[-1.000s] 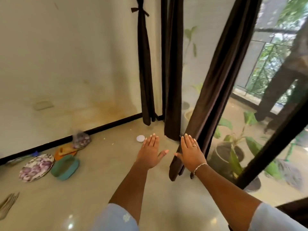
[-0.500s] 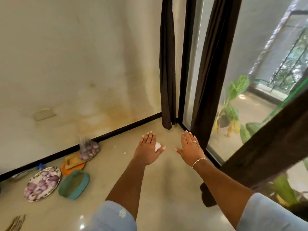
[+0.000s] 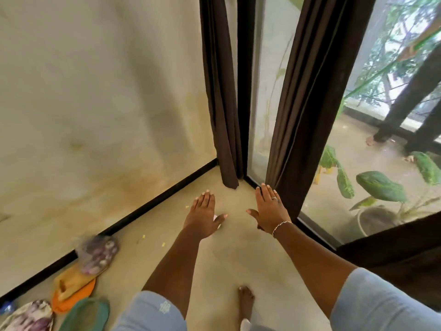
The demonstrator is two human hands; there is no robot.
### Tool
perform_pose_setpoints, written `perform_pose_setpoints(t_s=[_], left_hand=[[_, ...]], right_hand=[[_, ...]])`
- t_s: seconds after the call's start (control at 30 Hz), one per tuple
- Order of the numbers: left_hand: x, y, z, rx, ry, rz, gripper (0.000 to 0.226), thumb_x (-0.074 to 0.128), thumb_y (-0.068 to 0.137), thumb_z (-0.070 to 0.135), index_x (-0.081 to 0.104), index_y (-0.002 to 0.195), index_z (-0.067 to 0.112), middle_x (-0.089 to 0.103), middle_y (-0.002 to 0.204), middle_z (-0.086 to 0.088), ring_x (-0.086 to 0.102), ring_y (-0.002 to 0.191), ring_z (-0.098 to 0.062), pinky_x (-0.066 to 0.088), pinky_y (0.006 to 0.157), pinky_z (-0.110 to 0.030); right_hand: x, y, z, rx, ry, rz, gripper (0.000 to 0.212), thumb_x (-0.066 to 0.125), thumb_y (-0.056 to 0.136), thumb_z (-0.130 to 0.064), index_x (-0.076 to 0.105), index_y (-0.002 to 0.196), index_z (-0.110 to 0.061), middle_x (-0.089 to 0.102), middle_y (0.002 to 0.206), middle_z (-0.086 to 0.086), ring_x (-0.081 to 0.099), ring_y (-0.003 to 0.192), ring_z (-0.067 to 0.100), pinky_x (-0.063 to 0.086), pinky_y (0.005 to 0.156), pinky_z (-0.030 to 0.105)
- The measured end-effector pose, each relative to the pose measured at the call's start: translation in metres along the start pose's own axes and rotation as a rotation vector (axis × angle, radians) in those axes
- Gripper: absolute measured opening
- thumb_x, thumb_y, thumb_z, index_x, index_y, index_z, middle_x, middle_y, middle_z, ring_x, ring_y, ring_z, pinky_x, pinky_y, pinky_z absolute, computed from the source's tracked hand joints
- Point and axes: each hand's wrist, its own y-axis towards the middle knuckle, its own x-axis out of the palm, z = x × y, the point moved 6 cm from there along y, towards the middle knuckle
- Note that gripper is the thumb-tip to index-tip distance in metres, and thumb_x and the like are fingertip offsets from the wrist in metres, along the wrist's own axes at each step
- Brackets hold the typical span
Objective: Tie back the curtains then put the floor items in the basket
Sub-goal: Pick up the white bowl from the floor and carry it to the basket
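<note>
Left hand [image 3: 202, 217] and right hand [image 3: 270, 211] are reaching forward, open and empty; the brown curtain [image 3: 298, 103] just beyond the right hand likely needs gathering next.

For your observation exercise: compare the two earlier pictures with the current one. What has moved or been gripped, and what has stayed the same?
The view has closed in on the corner: the curtain by the glass, the corner curtain and the floor items now look nearer, and a bare foot has come into view. Nothing was gripped or released. The left hand and right hand stay open, flat and empty; the items lie where they were.
</note>
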Motion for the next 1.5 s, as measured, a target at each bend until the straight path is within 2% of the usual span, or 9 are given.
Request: perform_pose_setpoints(t_s=[0.27, 0.37, 0.6, 0.7, 0.8, 0.97, 1.27, 1.37, 1.5], left_hand=[[-0.048, 0.114, -0.025, 0.086, 0.043, -0.006, 0.076, 0.027, 0.095, 0.054, 0.002, 0.148, 0.005, -0.004, 0.157, -0.014, -0.004, 0.146, -0.024, -0.003, 0.117, -0.034], [-0.06, 0.148, -0.029, 0.141, 0.049, -0.038, 0.078, 0.026, 0.094, 0.055, 0.0, 0.148, 0.006, -0.005, 0.157, -0.013, -0.004, 0.146, -0.024, -0.002, 0.117, -0.035], [-0.079, 0.233, -0.043, 0.351, 0.111, -0.045, 0.072, 0.028, 0.097, 0.046, 0.0, 0.147, 0.004, -0.002, 0.157, -0.014, -0.003, 0.146, -0.024, -0.001, 0.117, -0.034], [-0.076, 0.265, -0.06, 0.469, 0.149, -0.059, 0.068, 0.027, 0.099, 0.043, 0.0, 0.147, 0.004, -0.002, 0.157, -0.013, -0.002, 0.146, -0.024, -0.002, 0.117, -0.034], [-0.071, 0.285, -0.092, 0.588, 0.174, -0.091, 0.068, 0.028, 0.098, 0.043, 0.001, 0.147, 0.003, -0.001, 0.157, -0.014, 0.0, 0.146, -0.024, -0.002, 0.116, -0.034], [-0.059, 0.294, -0.164, 0.664, 0.194, -0.178, 0.075, 0.031, 0.096, 0.049, 0.003, 0.147, 0.003, 0.001, 0.157, -0.015, 0.002, 0.146, -0.024, 0.0, 0.117, -0.036], [-0.023, 0.29, -0.207, 0.774, 0.243, -0.323, 0.078, 0.033, 0.094, 0.051, 0.0, 0.147, 0.004, -0.001, 0.157, -0.014, 0.0, 0.146, -0.024, 0.002, 0.117, -0.035], [0.003, 0.297, -0.217, 0.783, 0.276, -0.352, 0.077, 0.035, 0.095, 0.048, 0.0, 0.147, 0.003, -0.001, 0.157, -0.013, 0.002, 0.146, -0.024, 0.003, 0.117, -0.035], [0.052, 0.315, -0.219, 0.856, 0.321, -0.358, 0.076, 0.037, 0.094, 0.046, 0.001, 0.147, 0.006, -0.002, 0.158, -0.011, 0.002, 0.146, -0.023, 0.002, 0.117, -0.034]], right_hand=[[-0.024, 0.1, 0.009, 0.074, 0.073, 0.01, 0.078, 0.039, 0.093, -0.051, 0.005, 0.148, -0.008, 0.005, 0.157, 0.014, 0.004, 0.145, 0.029, 0.006, 0.117, 0.038], [-0.034, 0.121, 0.014, 0.107, 0.032, 0.006, 0.079, 0.036, 0.093, -0.053, 0.0, 0.148, -0.008, 0.002, 0.157, 0.012, 0.003, 0.145, 0.029, 0.009, 0.117, 0.038], [-0.019, 0.159, 0.007, 0.206, 0.084, -0.071, 0.082, 0.043, 0.092, -0.048, -0.004, 0.148, -0.011, -0.007, 0.157, 0.007, -0.003, 0.145, 0.026, 0.009, 0.119, 0.039], [-0.004, 0.177, -0.009, 0.311, 0.109, -0.067, 0.083, 0.045, 0.092, -0.047, -0.003, 0.148, -0.009, -0.007, 0.157, 0.01, -0.005, 0.145, 0.025, 0.008, 0.119, 0.037], [0.008, 0.189, -0.039, 0.481, 0.177, -0.057, 0.083, 0.047, 0.091, -0.046, -0.002, 0.148, -0.008, -0.005, 0.157, 0.012, -0.003, 0.145, 0.026, 0.007, 0.119, 0.036], [0.019, 0.2, -0.108, 0.686, 0.342, -0.048, 0.082, 0.051, 0.091, -0.04, 0.002, 0.148, -0.007, -0.003, 0.157, 0.013, -0.002, 0.145, 0.027, 0.005, 0.118, 0.032], [0.05, 0.178, -0.156, 0.809, 0.253, -0.098, 0.082, 0.052, 0.091, -0.037, -0.001, 0.148, -0.008, -0.002, 0.157, 0.013, 0.0, 0.145, 0.027, 0.007, 0.117, 0.034], [0.082, 0.18, -0.159, 0.848, 0.305, -0.128, 0.081, 0.051, 0.092, -0.034, -0.001, 0.148, -0.008, -0.002, 0.157, 0.013, 0.0, 0.145, 0.027, 0.008, 0.117, 0.034], [0.146, 0.196, -0.161, 0.928, 0.512, -0.14, 0.08, 0.052, 0.092, -0.029, -0.001, 0.148, -0.008, 0.0, 0.157, 0.011, 0.004, 0.145, 0.025, 0.012, 0.117, 0.03]])
